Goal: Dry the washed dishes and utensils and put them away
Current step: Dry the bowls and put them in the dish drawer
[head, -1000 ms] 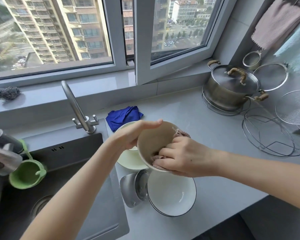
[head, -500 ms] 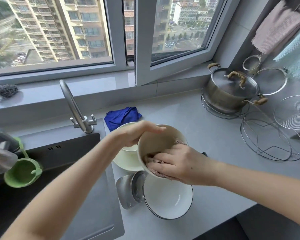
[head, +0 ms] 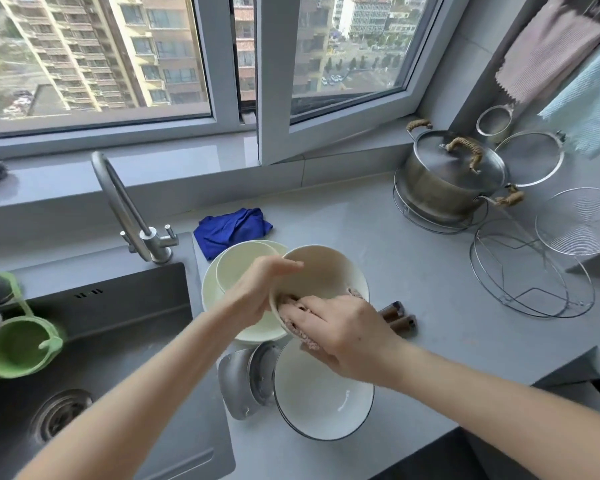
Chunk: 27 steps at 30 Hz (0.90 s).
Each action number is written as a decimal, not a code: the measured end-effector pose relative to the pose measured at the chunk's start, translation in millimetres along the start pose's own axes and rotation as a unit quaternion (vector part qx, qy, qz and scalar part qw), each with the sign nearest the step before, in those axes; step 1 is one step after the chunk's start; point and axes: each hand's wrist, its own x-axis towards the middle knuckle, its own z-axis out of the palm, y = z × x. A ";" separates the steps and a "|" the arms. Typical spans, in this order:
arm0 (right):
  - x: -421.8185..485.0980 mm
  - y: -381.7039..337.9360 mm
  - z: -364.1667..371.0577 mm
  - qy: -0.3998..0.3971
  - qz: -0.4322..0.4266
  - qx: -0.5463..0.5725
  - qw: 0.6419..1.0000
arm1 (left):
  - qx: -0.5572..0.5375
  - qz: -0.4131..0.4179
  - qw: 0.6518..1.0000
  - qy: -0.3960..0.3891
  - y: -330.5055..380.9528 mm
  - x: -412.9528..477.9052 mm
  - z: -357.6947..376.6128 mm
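Note:
My left hand grips the left rim of a beige bowl held tilted above the counter. My right hand presses a pinkish cloth against the bowl's near rim and inside. Under them a cream plate carries a smaller cream bowl. A white bowl with a dark rim sits nearer me, beside a steel lid-like piece. Two brown utensil handles poke out to the right of my right hand.
A dark sink with a steel tap lies left, a green cup at its edge. A blue cloth is behind the plate. A lidded steel pot, wire racks and strainers stand right.
My right hand and the cloth slid round the bowl's near rim while the left hand turned the bowl. The view shifted, so the brown handles came into sight.

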 end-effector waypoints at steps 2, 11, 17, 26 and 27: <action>-2.6 12.8 -11.1 -0.058 -0.098 0.007 0.993 | 0.103 -0.049 0.991 -0.063 9.0 4.2 -7.7; -1.9 37.3 -11.6 -0.050 -0.156 -0.089 0.982 | 0.185 0.011 0.967 -0.176 29.0 12.4 -4.3; -1.5 31.0 -2.6 -0.009 -0.089 -0.094 0.992 | 0.135 0.183 0.971 0.078 -15.7 2.4 9.8; 2.2 43.6 -32.3 0.114 -0.046 -0.009 0.992 | 0.025 -0.016 0.996 0.082 -1.3 23.9 -10.1; -0.7 46.0 -33.3 0.145 -0.001 0.035 0.989 | -0.007 -0.040 0.996 0.085 -3.2 26.4 -13.4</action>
